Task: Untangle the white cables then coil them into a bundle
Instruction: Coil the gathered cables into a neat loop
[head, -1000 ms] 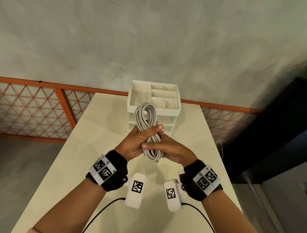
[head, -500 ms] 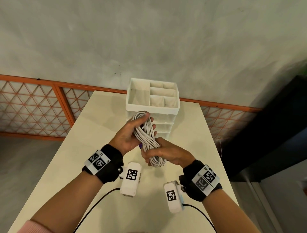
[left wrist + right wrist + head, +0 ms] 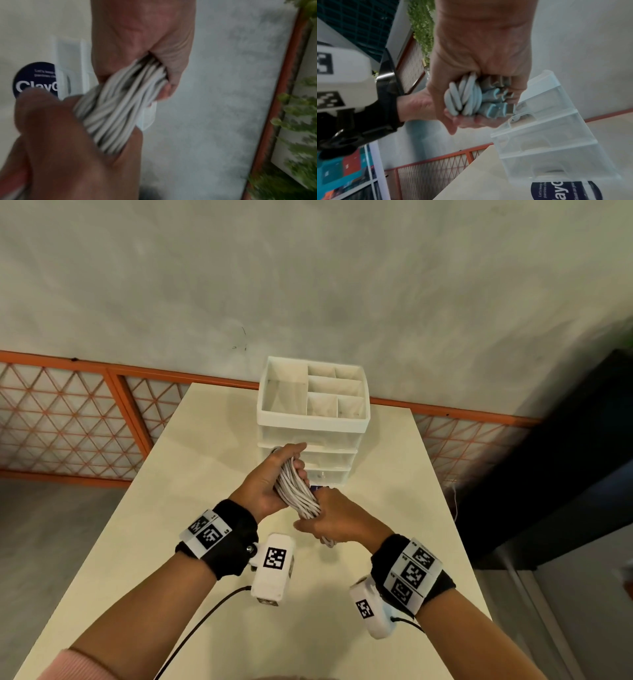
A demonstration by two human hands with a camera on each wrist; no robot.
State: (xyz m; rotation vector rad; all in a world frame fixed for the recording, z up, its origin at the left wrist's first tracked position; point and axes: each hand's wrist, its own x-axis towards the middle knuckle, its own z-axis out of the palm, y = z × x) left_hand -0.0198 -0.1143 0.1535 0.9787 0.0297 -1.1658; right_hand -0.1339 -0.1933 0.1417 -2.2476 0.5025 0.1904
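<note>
A cream bench [image 3: 212, 508] stands against a grey wall [image 3: 308, 285] with an orange mesh fence [image 3: 68, 419] along the bottom. At the far end sits a white drawer organiser [image 3: 313, 419]; its top tray compartments look bare, and its clear drawers are closed. Above the bench, just in front of the organiser, the left hand [image 3: 265, 486] and right hand [image 3: 337, 520] both grip the twisted bundle of white cables [image 3: 298, 494], fingers curled tightly around it.

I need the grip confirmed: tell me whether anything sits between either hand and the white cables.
Nothing visible does. The left hand grips the far end of the white cables directly, and the right hand grips the near end.
</note>
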